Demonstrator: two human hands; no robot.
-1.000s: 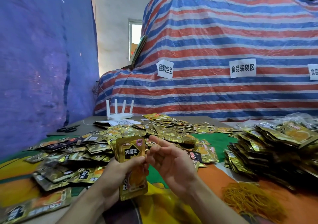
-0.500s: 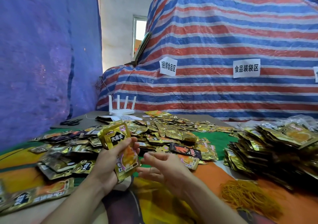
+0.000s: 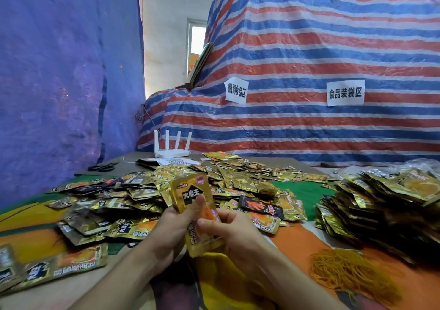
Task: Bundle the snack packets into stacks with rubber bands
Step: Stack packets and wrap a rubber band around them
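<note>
Head view: your left hand [image 3: 171, 226] grips a thin upright stack of gold foil snack packets [image 3: 190, 190] dead centre, thumb pressed across the black label so the packets don't fan out. Your right hand [image 3: 228, 228] curls its fingers onto the stack's lower right edge and pinches it, likely squaring it up for banding. Whether a band is on those fingers, can't tell. The stack is held off the table [image 3: 100, 283], top tipped toward 11 o'clock. A tangle of yellow-orange rubber bands [image 3: 345, 269] lies at 4 o'clock, near your right hand for an easy grab. A loose heap of gold packets [image 3: 133, 195] spreads from 9 to 12 o'clock as supply. The piled-up gold packets [image 3: 381, 202] at 3 o'clock are probably finished bundles, kept apart from the loose ones.
</note>
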